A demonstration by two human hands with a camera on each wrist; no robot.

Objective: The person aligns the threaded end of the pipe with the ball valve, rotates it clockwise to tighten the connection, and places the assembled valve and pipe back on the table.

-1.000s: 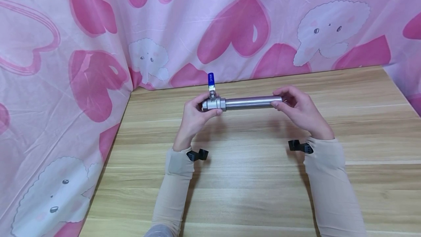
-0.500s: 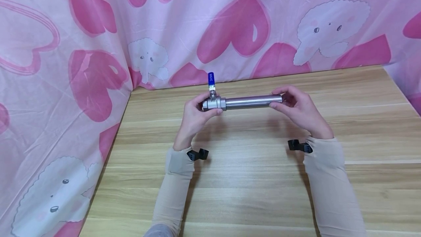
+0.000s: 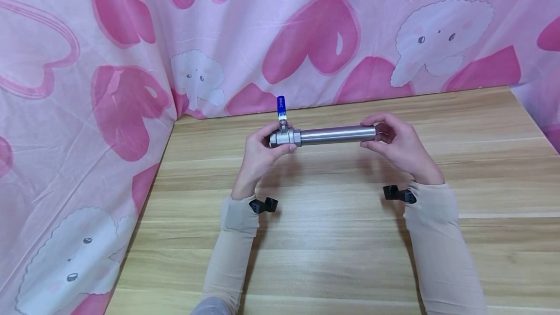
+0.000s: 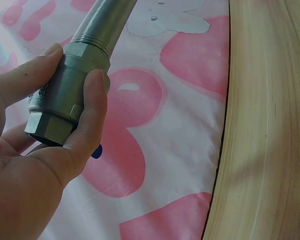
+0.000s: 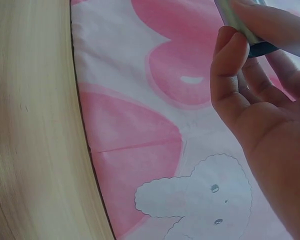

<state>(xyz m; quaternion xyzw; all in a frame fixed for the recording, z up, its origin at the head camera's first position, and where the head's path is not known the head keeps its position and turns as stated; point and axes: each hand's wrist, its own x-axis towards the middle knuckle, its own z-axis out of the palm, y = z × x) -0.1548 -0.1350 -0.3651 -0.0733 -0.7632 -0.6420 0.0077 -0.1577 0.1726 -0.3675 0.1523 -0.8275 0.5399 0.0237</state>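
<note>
A ball valve [image 3: 285,137] with a blue lever handle [image 3: 281,106] is joined to a shiny steel pipe [image 3: 337,134], held level above the table. My left hand [image 3: 258,157] grips the valve body, thumb in front and fingers behind, with the handle pointing away. In the left wrist view, a few threads show on the pipe [image 4: 102,25] where it enters the hex collar. At the other end, my right hand [image 3: 400,147] pinches the pipe between thumb and index finger. The right wrist view shows the pipe's dark open end [image 5: 262,48] at the fingers; the other fingers curl behind it.
The wood-grain table [image 3: 323,256] spreads under both arms. Pink cloth [image 3: 245,28] printed with hearts hangs along its back and left edges. A small black camera mount [image 3: 264,205] sits on the left wrist, another mount [image 3: 399,194] on the right.
My right thumb has slid slightly down the near side of the pipe's end. The left hand and the valve have hardly moved.
</note>
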